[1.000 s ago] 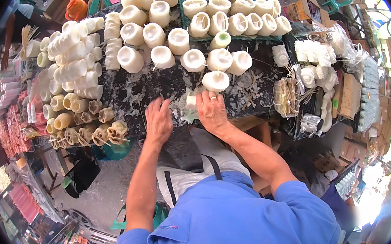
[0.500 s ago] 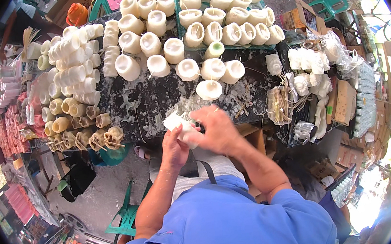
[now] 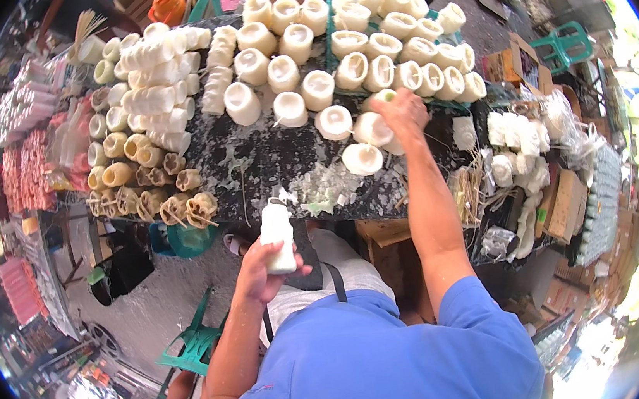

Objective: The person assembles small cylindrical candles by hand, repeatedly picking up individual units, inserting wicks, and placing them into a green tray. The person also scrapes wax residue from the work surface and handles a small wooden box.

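Observation:
My left hand [image 3: 261, 272], fingers wrapped around it, holds a white candle [image 3: 278, 239] with a narrowed top in front of the table's near edge. The candle stands nearly upright, with white bits near its top. My right arm stretches over the table. My right hand [image 3: 406, 112] is curled at the rim of a short white candle with a greenish top [image 3: 386, 94]; whatever its fingertips pinch is hidden. Around it stand several thick white candles [image 3: 335, 122] with hollowed tops, some with wicks showing.
White wax scraps [image 3: 326, 187] litter the black table [image 3: 214, 160]. Brownish wax cups [image 3: 153, 205] and stacked white pieces [image 3: 158, 76] fill the left side. A green tray [image 3: 331, 38] holds more candles. Wick bundles [image 3: 468, 188] and a cardboard box [image 3: 562, 174] sit right. A green chair [image 3: 195, 345] stands behind left.
My right hand has left the white candle and reached forward and right to the green-topped one. My left hand has brought its candle slightly lower and more upright. The view has shifted.

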`<state>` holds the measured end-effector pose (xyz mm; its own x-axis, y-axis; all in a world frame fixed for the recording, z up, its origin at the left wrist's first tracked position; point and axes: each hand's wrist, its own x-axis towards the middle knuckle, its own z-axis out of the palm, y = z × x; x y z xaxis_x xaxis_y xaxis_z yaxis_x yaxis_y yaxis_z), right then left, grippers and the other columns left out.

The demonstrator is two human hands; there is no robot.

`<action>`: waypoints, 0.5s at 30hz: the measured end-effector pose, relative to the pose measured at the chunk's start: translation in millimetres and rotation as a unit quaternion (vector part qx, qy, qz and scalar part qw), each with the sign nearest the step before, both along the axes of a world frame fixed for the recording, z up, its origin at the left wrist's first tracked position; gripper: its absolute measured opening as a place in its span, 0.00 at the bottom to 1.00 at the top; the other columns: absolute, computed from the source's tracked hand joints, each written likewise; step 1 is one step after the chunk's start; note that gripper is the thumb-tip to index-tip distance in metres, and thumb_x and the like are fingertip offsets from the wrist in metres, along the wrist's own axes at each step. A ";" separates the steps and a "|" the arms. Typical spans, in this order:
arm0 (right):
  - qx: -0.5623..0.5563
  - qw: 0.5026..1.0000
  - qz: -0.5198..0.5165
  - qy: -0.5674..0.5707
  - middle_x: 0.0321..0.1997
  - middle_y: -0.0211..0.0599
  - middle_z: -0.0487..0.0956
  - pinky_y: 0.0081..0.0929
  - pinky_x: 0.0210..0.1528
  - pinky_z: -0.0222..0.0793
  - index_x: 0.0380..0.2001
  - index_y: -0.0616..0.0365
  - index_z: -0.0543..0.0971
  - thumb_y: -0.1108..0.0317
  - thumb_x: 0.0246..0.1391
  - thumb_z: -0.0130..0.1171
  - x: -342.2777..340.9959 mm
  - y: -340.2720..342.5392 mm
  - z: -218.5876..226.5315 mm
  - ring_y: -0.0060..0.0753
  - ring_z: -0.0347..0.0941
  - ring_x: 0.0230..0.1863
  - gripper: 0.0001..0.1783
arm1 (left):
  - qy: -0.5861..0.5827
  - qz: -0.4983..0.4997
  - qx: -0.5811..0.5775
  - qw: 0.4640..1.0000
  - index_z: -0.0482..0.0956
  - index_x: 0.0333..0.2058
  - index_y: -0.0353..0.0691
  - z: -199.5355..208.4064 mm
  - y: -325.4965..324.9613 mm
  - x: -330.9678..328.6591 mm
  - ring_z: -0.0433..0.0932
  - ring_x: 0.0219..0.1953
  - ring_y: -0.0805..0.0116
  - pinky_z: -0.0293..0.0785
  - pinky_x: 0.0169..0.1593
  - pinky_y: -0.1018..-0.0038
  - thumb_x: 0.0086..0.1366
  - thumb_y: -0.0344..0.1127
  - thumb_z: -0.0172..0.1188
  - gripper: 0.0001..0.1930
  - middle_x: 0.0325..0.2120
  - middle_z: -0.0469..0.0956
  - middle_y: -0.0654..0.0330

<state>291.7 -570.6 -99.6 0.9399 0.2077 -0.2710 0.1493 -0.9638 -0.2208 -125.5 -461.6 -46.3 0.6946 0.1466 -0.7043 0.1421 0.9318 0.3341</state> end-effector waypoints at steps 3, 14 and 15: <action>0.038 0.999 -0.004 0.007 0.51 0.58 0.89 0.48 0.60 0.79 0.47 0.63 0.89 0.39 0.44 0.76 2.0 -14.3 -1.4 0.58 0.86 0.56 0.38 | 0.004 0.002 -0.005 1.000 0.72 0.58 0.34 5.4 13.0 -47.2 0.86 0.36 0.52 0.90 0.38 0.47 0.62 0.34 0.71 0.28 0.40 0.79 0.49; -0.004 0.999 0.021 0.043 0.55 0.58 0.87 0.46 0.64 0.78 0.52 0.62 0.87 0.45 0.41 0.78 26.8 11.0 -28.1 0.55 0.84 0.62 0.39 | 0.034 -0.066 0.042 0.996 0.67 0.65 0.34 3.1 23.1 -77.7 0.86 0.33 0.59 0.90 0.35 0.57 0.61 0.28 0.70 0.34 0.40 0.79 0.54; 0.002 0.998 0.003 0.055 0.53 0.57 0.88 0.42 0.58 0.83 0.50 0.64 0.87 0.46 0.38 0.80 36.6 2.3 -28.3 0.51 0.87 0.56 0.39 | 0.030 -0.075 0.050 0.995 0.67 0.65 0.33 1.1 21.5 -71.7 0.85 0.33 0.62 0.90 0.35 0.58 0.62 0.28 0.70 0.34 0.40 0.79 0.55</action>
<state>328.3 -568.4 -127.9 0.9033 0.2148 -0.3713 0.1297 -0.9619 -0.2408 -197.2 -440.1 -45.2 0.6706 0.1149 -0.7328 0.3006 0.8611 0.4101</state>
